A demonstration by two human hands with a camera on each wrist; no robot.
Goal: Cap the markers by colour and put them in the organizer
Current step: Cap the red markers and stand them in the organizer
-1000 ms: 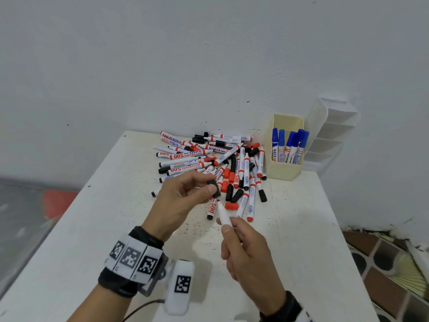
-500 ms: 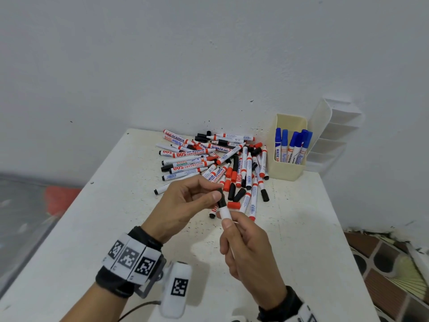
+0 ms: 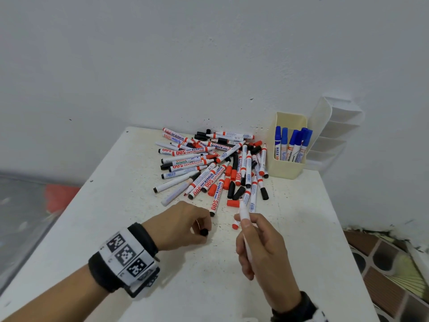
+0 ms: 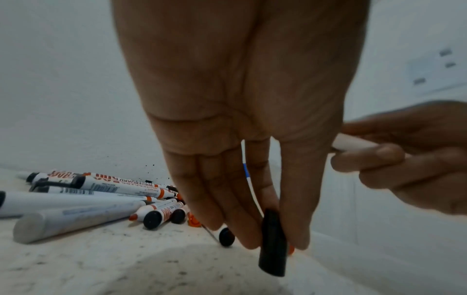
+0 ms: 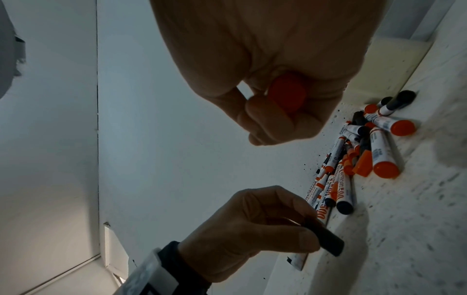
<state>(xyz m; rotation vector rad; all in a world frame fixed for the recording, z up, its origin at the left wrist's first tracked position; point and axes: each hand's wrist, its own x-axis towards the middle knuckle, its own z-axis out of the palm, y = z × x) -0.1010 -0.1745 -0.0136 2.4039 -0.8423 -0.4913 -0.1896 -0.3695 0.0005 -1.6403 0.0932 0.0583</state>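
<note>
My left hand (image 3: 201,228) pinches a loose black cap (image 3: 204,232) low over the table (image 3: 290,228); the left wrist view shows the black cap (image 4: 272,244) between thumb and fingers, pointing down. My right hand (image 3: 246,222) grips a white marker (image 3: 243,211), its uncapped tip up and reddish. Its red butt end (image 5: 286,95) shows in the right wrist view. The two hands are apart. A heap of red and black markers and caps (image 3: 209,163) lies beyond them. A loose red cap (image 3: 232,203) lies just left of the marker tip.
A cream bin (image 3: 285,169) at the back right holds several blue-capped markers (image 3: 293,145). A white tiered organizer (image 3: 334,135) leans against the wall behind it. The table's right edge drops to a tiled floor (image 3: 383,263).
The black cap was at the marker tip; my left hand has drawn it away and lowered it toward the table. My right hand still holds the marker.
</note>
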